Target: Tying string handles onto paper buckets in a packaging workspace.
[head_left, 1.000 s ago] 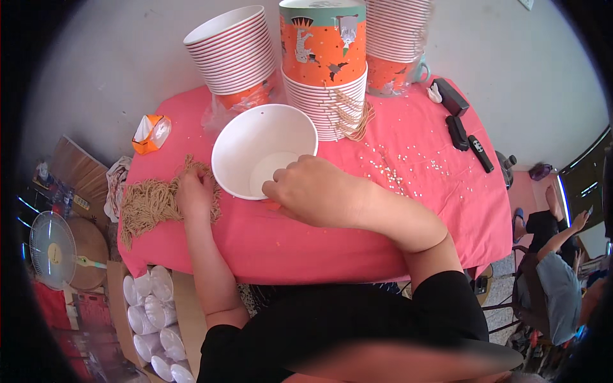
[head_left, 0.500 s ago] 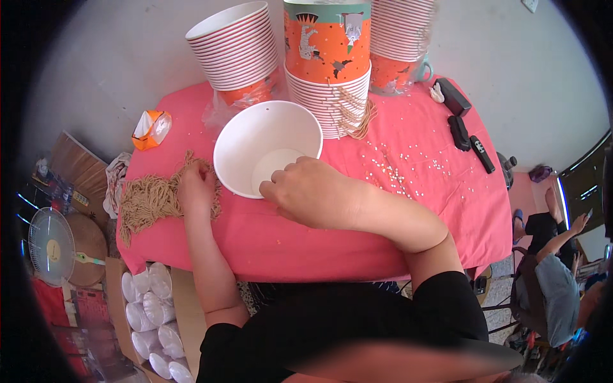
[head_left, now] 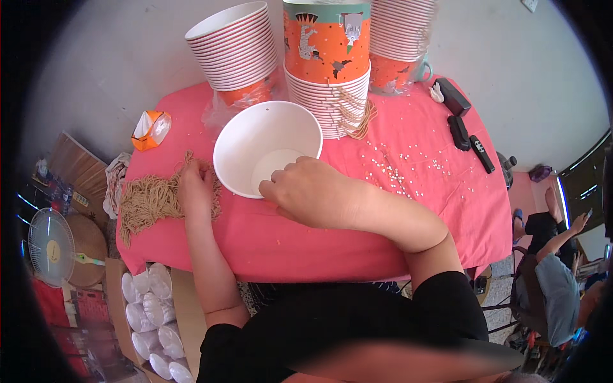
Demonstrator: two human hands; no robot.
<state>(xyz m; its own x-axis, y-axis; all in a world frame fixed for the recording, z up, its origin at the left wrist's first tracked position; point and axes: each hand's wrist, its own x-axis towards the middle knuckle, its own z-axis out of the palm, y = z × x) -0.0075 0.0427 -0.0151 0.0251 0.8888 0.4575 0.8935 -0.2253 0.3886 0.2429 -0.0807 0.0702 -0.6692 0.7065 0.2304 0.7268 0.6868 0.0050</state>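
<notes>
A white-lined paper bucket (head_left: pixel 268 115) stands tilted with its mouth toward me, and a small hole shows near its far rim. My right hand (head_left: pixel 313 193) reaches over its near right rim with curled fingers closed on the edge; the fingertips are partly hidden. To the left lies a tangled heap of tan twine cords (head_left: pixel 150 201). My left hand (head_left: pixel 196 185) rests at the right end of this heap, its fingers bent and pinched together on the cords, beside the bucket's left wall.
Behind stand a tall bucket stack (head_left: pixel 327 48) with cord loops (head_left: pixel 361 118) hanging from it, a left stack (head_left: pixel 233 48) and a wrapped right stack (head_left: pixel 402 38). White bits (head_left: pixel 393 172) litter the pink cloth (head_left: pixel 345 249). A box of plastic cups (head_left: pixel 153 313) sits lower left; a person (head_left: pixel 555 281) sits at right.
</notes>
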